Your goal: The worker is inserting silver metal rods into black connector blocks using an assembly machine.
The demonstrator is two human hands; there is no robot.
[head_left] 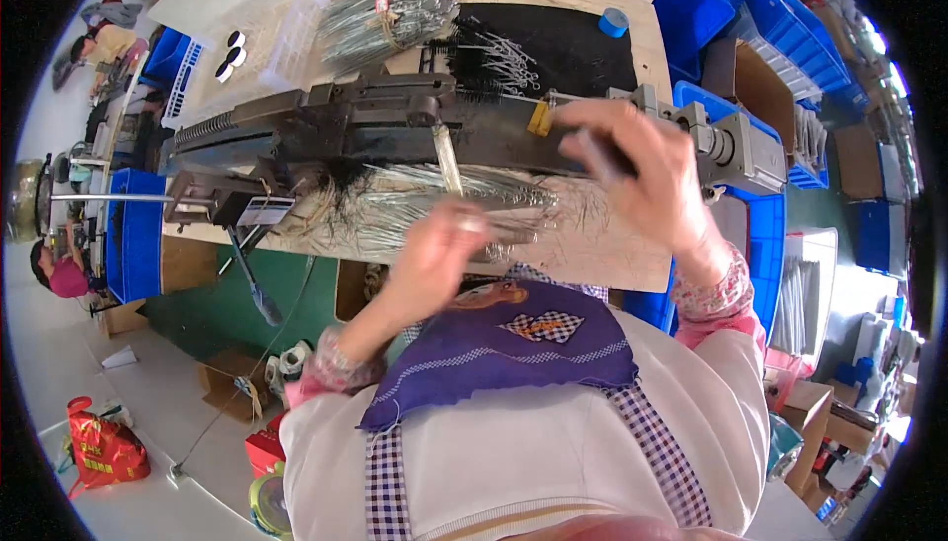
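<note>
My left hand [439,255], smeared by motion, is closed with curled fingers just below the lower end of a pale wrapped lever [447,158]. Whatever those fingers hold cannot be made out. Thin metal wires [395,215] lie on the wooden bench around it. My right hand [652,166] hovers over the right part of a long dark metal machine [365,136], thumb and fingers apart. Its fingertips come near a yellow tab [540,117] on the machine. A dark patch [614,154] shows by the thumb; I cannot tell what it is.
Behind the machine lie a tied wire bundle [385,23], loose looped wires [509,62] on black bristles, and a roll of blue tape [613,22]. A clear plastic tray [286,42] stands at left. A grey motor [736,151] sits right, beside blue bins [765,235].
</note>
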